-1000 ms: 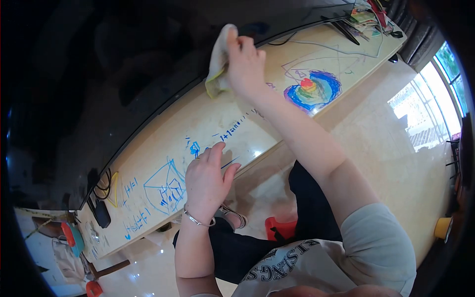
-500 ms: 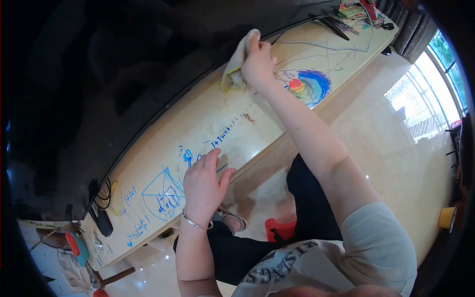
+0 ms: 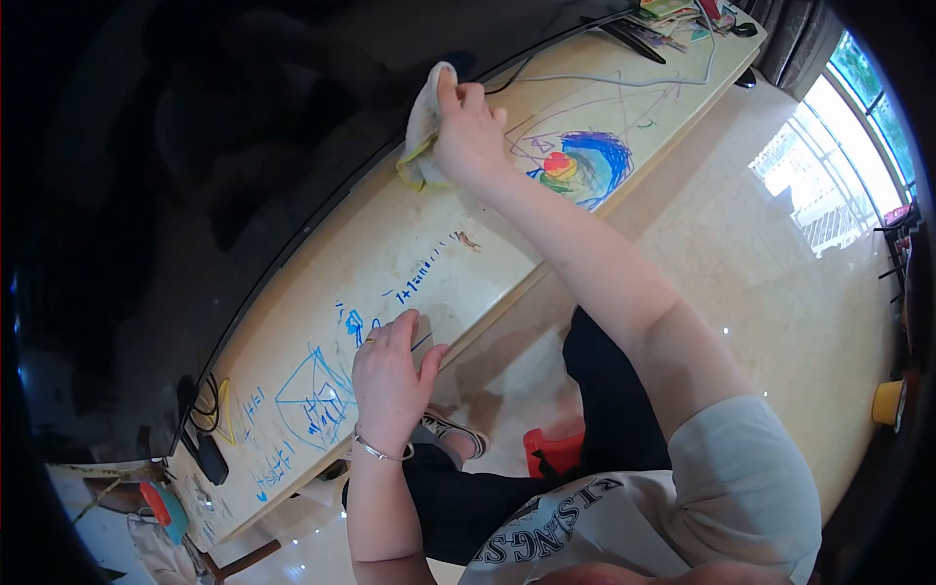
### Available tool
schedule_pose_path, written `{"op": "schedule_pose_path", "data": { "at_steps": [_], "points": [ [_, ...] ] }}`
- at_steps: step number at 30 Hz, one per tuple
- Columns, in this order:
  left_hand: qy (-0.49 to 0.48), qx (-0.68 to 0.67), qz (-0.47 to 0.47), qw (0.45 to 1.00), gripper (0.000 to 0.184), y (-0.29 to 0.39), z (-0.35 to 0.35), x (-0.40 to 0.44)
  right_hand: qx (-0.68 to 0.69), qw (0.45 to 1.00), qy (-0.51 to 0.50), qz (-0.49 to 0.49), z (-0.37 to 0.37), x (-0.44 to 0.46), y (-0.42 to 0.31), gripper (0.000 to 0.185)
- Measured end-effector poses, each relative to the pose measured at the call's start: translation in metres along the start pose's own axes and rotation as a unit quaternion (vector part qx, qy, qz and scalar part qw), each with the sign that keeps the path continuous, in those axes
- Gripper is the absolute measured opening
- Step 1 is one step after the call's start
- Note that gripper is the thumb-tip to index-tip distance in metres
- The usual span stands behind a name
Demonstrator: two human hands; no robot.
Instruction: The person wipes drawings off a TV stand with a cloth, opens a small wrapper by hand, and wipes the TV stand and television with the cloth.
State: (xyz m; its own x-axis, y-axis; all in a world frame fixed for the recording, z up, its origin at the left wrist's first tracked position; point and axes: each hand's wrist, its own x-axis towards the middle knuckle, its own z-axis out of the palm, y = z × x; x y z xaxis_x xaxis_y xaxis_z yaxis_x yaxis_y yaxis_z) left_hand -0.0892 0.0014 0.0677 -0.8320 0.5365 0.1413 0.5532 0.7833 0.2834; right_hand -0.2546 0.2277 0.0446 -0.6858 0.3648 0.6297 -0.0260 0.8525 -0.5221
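Note:
My right hand (image 3: pixel 472 136) grips a whitish cloth (image 3: pixel 423 125) with a yellow edge and holds it against the lower edge of a large black screen (image 3: pixel 224 166). Part of the cloth hangs below the fingers, over the pale table (image 3: pixel 361 219). My left hand (image 3: pixel 392 375), with a bangle at the wrist and a ring, rests on the near edge of the table, fingers spread and nothing in them. Blue drawings and sums (image 3: pixel 314 395) mark the tabletop beside it. A round drawing in blue, red and yellow (image 3: pixel 597 166) lies right of the cloth.
Papers (image 3: pixel 673 12) and a white cable (image 3: pixel 624 82) are at the table's far right end. A black adapter (image 3: pixel 210 458) and a yellow loop (image 3: pixel 226 409) lie at the left end. Below are a red stool (image 3: pixel 554 450) and, far right, a yellow container (image 3: pixel 887 402).
My right hand and the cloth first moved right, then back left along the screen's lower edge. My left hand has shifted slightly down in view. The view has turned a little.

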Motion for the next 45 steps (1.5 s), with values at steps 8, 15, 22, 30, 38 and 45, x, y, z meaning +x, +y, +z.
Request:
{"op": "schedule_pose_path", "data": {
  "at_steps": [8,15,22,30,38,45],
  "points": [
    [-0.011,0.007,0.003,1.0,0.042,0.002,-0.002,-0.005,-0.008,0.999,-0.025,-0.032,-0.004,0.0,0.01,0.069],
    [-0.006,0.013,0.005,1.0,0.042,0.004,-0.004,-0.003,-0.023,0.999,-0.012,-0.048,0.0,-0.004,0.018,0.066],
    [-0.026,0.008,-0.012,1.0,0.042,0.006,-0.004,-0.003,-0.04,0.997,-0.028,-0.055,0.003,-0.008,0.023,0.067],
    [-0.03,0.011,-0.02,0.999,0.043,0.008,-0.004,-0.001,-0.062,0.995,-0.035,-0.073,0.007,-0.012,0.021,0.063],
    [-0.006,0.029,0.017,0.999,0.048,0.006,0.001,-0.002,-0.085,0.986,-0.002,-0.144,0.01,-0.008,0.019,0.062],
    [-0.036,0.029,-0.019,0.999,0.047,0.01,-0.005,-0.006,-0.014,1.0,0.013,-0.003,0.002,0.007,0.019,0.065]
  ]
}}
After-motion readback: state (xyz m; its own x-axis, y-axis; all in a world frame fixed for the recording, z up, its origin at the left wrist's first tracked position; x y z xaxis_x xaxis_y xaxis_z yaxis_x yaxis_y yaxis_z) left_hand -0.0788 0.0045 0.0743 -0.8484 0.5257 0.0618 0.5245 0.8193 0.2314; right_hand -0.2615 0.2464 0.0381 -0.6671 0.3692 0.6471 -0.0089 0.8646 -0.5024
